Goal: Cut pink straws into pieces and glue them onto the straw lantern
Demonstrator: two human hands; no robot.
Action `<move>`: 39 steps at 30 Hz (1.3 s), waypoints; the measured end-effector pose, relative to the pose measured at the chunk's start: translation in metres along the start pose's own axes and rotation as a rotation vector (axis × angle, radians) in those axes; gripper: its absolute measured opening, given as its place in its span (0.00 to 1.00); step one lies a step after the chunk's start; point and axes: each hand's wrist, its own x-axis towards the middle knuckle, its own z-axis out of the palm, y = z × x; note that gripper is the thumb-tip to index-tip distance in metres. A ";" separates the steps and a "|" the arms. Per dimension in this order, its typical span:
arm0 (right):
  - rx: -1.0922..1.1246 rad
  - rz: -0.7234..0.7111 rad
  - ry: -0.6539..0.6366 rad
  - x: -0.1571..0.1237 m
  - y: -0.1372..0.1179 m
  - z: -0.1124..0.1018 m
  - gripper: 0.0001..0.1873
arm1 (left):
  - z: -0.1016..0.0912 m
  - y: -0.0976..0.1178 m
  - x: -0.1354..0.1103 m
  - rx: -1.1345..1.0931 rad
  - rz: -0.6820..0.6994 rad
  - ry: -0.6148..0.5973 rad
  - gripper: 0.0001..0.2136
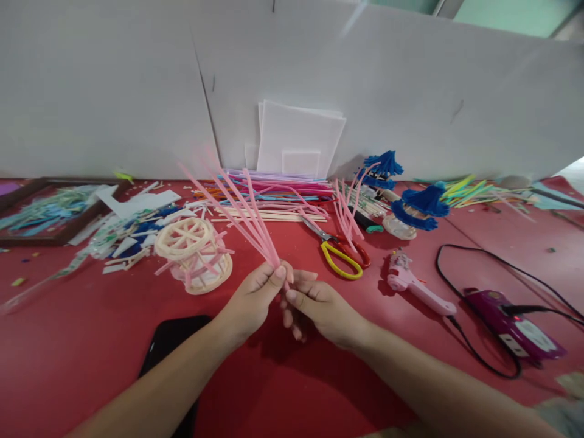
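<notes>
In the head view, above the desk (91, 356), well short of its back edge, the left hand (255, 298) pinches a fan of pink stems (256, 230); the right hand (322, 307) grips their lower ends. If the 2 pinches loosened unevenly, the stems could slip or splay out of line.

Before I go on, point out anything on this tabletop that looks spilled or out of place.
The blue and white scraps at left look untidy: strewn loose over the red tabletop beside the brown frame, with a stray yellow bit nearby. Nothing else clearly stands out.
</notes>
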 end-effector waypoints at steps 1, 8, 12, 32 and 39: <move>-0.112 -0.033 0.045 0.000 0.000 -0.001 0.19 | 0.000 0.000 0.000 0.007 0.021 -0.007 0.12; -1.114 -0.413 0.244 0.002 -0.012 -0.029 0.13 | -0.016 0.001 0.003 0.272 0.213 -0.016 0.09; -1.285 -0.428 0.022 0.004 -0.025 -0.049 0.12 | -0.020 0.000 0.007 0.300 0.113 -0.039 0.04; -1.804 -0.469 -0.252 0.005 -0.057 -0.045 0.11 | -0.001 0.003 0.000 0.368 -0.290 0.116 0.14; -1.621 -0.348 -0.417 0.011 -0.092 -0.034 0.10 | -0.003 0.006 -0.002 0.345 -0.268 0.076 0.17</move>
